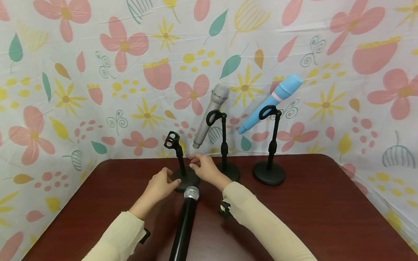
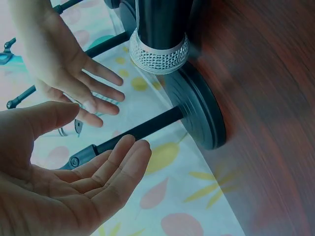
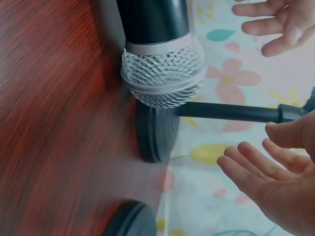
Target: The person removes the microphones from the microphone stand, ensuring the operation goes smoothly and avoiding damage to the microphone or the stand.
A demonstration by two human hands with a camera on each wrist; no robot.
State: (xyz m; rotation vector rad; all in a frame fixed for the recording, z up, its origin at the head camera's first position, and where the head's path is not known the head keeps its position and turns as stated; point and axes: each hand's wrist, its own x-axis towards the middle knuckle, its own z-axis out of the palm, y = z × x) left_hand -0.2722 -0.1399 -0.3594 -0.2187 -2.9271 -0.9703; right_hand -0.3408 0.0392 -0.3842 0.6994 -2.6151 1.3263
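Note:
In the head view, my left hand (image 1: 159, 186) is to the left of the leftmost black microphone stand (image 1: 180, 159), fingers loosely bent and holding nothing. On the stand's other side is my right hand (image 1: 207, 170), likewise holding nothing. That stand's clip (image 1: 172, 140) carries no microphone. A black microphone (image 1: 184, 231) lies between my forearms, its silver mesh head (image 1: 192, 192) pointing at the stand's round base (image 2: 199, 105). Both wrist views show relaxed fingers (image 3: 251, 164) near the upright pole (image 3: 231, 111), with a gap between thumb and fingers.
A silver-grey microphone (image 1: 211, 114) leans in the middle stand (image 1: 225, 145), just behind my right hand. Further right, a blue microphone (image 1: 271, 103) rests tilted in a third stand (image 1: 271, 155). Behind the dark red table (image 1: 314, 219) hangs a flower-patterned cloth (image 1: 191, 41).

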